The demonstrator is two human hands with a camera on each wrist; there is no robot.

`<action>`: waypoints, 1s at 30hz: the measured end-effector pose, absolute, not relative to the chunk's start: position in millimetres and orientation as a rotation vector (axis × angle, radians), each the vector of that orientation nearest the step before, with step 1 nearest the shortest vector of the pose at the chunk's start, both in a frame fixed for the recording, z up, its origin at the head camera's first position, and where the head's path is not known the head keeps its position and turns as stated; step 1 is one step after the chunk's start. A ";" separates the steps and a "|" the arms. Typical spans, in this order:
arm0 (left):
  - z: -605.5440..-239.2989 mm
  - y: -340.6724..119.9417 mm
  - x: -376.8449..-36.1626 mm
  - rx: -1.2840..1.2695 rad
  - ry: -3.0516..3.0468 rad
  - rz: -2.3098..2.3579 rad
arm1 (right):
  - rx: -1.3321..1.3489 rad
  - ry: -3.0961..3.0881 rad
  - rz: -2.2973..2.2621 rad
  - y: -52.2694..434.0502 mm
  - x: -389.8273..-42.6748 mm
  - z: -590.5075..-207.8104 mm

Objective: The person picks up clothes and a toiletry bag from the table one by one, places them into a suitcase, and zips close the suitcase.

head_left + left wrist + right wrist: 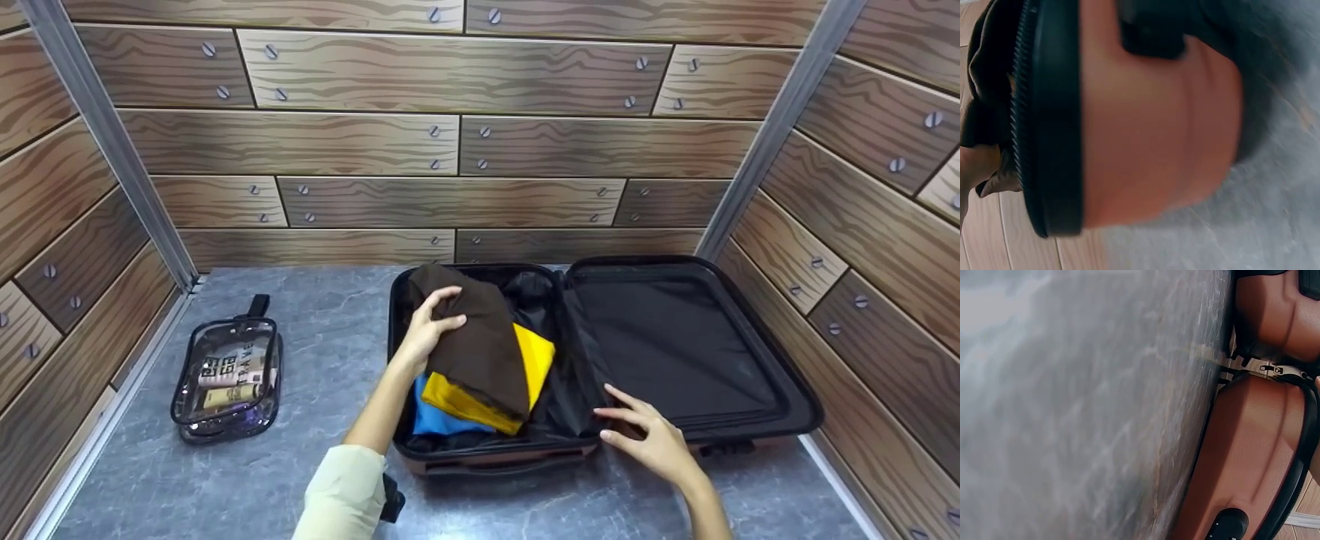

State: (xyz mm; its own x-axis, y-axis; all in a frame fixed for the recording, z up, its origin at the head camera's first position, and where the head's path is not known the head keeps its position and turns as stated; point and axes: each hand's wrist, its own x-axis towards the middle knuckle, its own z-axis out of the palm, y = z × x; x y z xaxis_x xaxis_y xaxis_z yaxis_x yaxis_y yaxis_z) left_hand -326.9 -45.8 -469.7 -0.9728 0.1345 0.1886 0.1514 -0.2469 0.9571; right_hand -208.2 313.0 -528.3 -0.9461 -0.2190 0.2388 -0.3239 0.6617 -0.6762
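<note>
— Left hand (431,326)?
— Resting on top of the brown folded garment (480,345), fingers bent over its upper edge, thumb alongside; pressing rather than pinching, as far as can be told from the head view.
— And that garment?
— Lying in the left half of the open suitcase (480,450), on top of a yellow garment (536,360), with a blue garment (435,420) underneath at the near corner.
— Right hand (649,439)?
— Flat and relaxed, fingers straight and spread, laid on the near rim of the suitcase where the two halves meet, touching the black lining; holding nothing.
— Farther out?
— Right half of the suitcase lined in black, lying open flat. Copper-coloured shell with black zip edge seen close in both wrist views, blurred in the left one.
— Beyond the suitcase?
— Grey marbled table (322,322) under everything. Clear toiletry bag (229,375) well to the left, with tubes inside. Wood-plank walls (450,142) on three sides
</note>
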 end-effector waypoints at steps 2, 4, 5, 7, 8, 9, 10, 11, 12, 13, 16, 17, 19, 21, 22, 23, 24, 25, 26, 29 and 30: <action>-468.8 -43.3 -328.3 -0.354 -1.836 -2.494 | 0.454 -2.736 1.151 312.8 -208.4 -528.7; -471.9 -41.5 -329.6 -0.333 -1.753 -2.552 | 0.456 -2.734 1.144 312.7 -208.5 -529.1; -475.1 -40.9 -330.3 -0.321 -1.727 -2.568 | 0.454 -2.734 1.143 312.6 -208.4 -529.2; -483.4 -40.3 -330.7 -0.278 -1.690 -2.602 | 0.453 -2.732 1.143 312.4 -208.3 -529.4; -488.4 -40.4 -330.4 -0.254 -1.695 -2.607 | 0.452 -2.731 1.143 312.4 -208.3 -529.6; -493.7 -40.6 -329.9 -0.217 -1.711 -2.610 | 0.454 -2.733 1.140 312.3 -208.3 -529.8; -498.8 -41.0 -329.0 -0.177 -1.742 -2.607 | 0.458 -2.734 1.137 312.3 -208.4 -530.3; -503.6 -41.6 -327.7 -0.130 -1.779 -2.597 | 0.462 -2.736 1.134 312.2 -208.6 -530.8; -507.9 -42.2 -325.9 -0.077 -1.812 -2.596 | 0.466 -2.738 1.134 312.3 -208.7 -531.0; -511.7 -42.9 -324.0 -0.023 -1.849 -2.591 | 0.471 -2.738 1.136 312.4 -208.8 -531.2; -519.2 -45.2 -318.0 0.135 -1.906 -2.613 | 0.468 -2.737 1.132 313.3 -208.9 -531.5; -520.5 -46.0 -316.1 0.179 -1.910 -2.629 | 0.463 -2.734 1.130 313.6 -209.0 -531.2; -522.3 -48.1 -312.6 0.258 -1.926 -2.650 | 0.455 -2.727 1.122 314.3 -209.1 -531.0; -522.3 -50.2 -309.8 0.323 -1.950 -2.654 | 0.453 -2.725 1.106 314.6 -209.5 -531.1; -522.0 -51.2 -308.5 0.351 -1.969 -2.646 | 0.452 -2.725 1.105 314.5 -209.7 -531.4; -521.4 -51.8 -307.3 0.371 -1.993 -2.627 | 0.452 -2.728 1.109 314.3 -209.9 -531.7; -520.8 -52.1 -306.1 0.389 -2.013 -2.604 | 0.453 -2.731 1.117 314.0 -210.0 -532.1; -519.1 -51.7 -305.1 0.401 -2.037 -2.575 | 0.453 -2.734 1.126 314.0 -210.1 -531.8; -517.5 -50.7 -304.3 0.408 -2.061 -2.541 | 0.451 -2.737 1.135 314.0 -210.2 -531.5; -513.0 -46.9 -301.0 0.404 -2.139 -2.416 | 0.437 -2.746 1.158 314.3 -209.6 -531.0; -511.4 -45.5 -299.8 0.397 -2.163 -2.372 | 0.432 -2.748 1.161 314.6 -209.2 -530.9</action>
State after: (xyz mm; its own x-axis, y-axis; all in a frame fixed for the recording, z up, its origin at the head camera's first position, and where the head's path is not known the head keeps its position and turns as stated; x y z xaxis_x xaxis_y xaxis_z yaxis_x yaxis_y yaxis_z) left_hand -299.8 -45.5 -511.4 -0.9657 -0.0957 -0.2414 -0.2316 -0.1033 0.9673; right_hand -209.2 314.6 -530.9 -0.9510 -0.2117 0.2254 -0.3092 0.6636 -0.6812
